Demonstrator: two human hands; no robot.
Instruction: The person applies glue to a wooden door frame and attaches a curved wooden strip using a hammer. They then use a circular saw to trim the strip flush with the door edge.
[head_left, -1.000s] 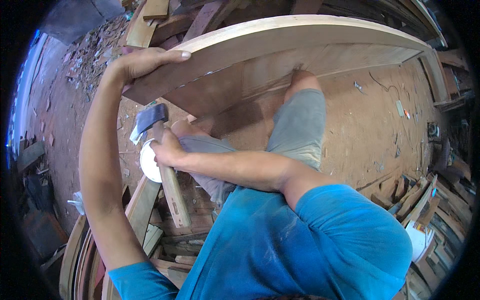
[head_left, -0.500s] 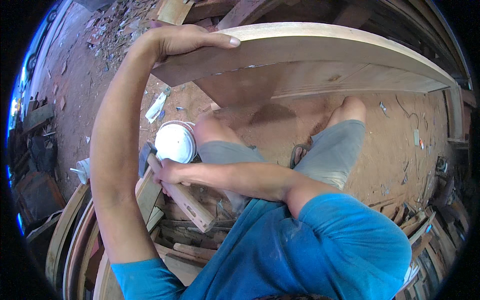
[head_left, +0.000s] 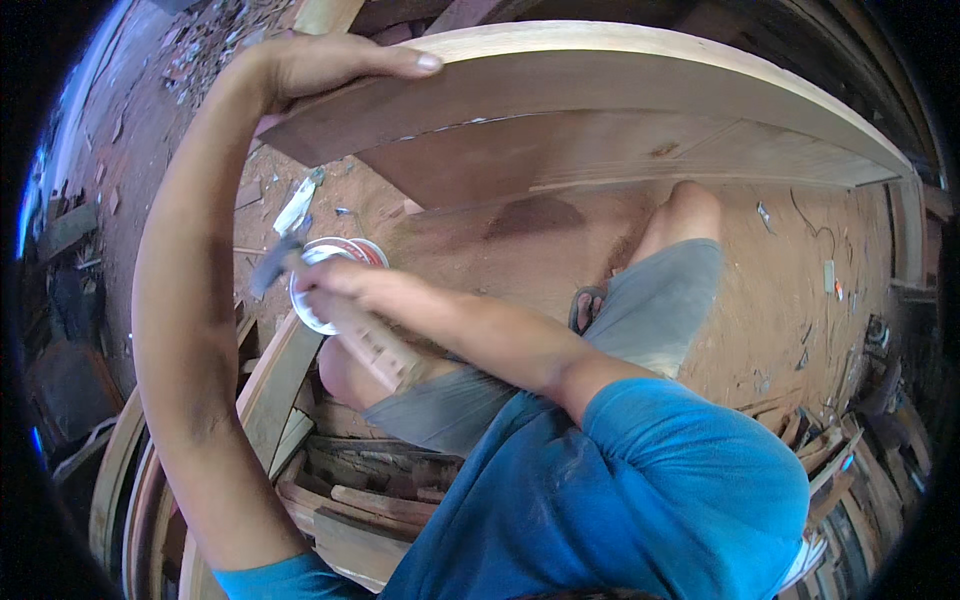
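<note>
My left hand (head_left: 335, 68) is closed over the near left corner of a long wooden panel (head_left: 600, 95), its thumb along the pale top edge and its fingers hidden behind. The panel stands on edge across the far side, with a recessed, knotted inner face. In my right hand (head_left: 335, 280) is a hammer (head_left: 383, 355), gripped on the wooden handle close to the dark metal head, which is blurred. The hammer is apart from the panel, over a white bucket (head_left: 312, 308) that my right hand and the tool partly cover.
Stacked boards (head_left: 275, 385) and wood offcuts (head_left: 385, 505) lie beside me at the lower left. More scrap wood (head_left: 870, 500) is piled at the lower right. A white scrap (head_left: 297, 205) lies on the dirt floor (head_left: 780, 330) beyond the bucket. My knees are spread beneath the panel.
My left hand and the panel's left end have shifted left and slightly away. The hammer has moved up and left with my right hand. My left knee has swung outward, toward the lower left.
</note>
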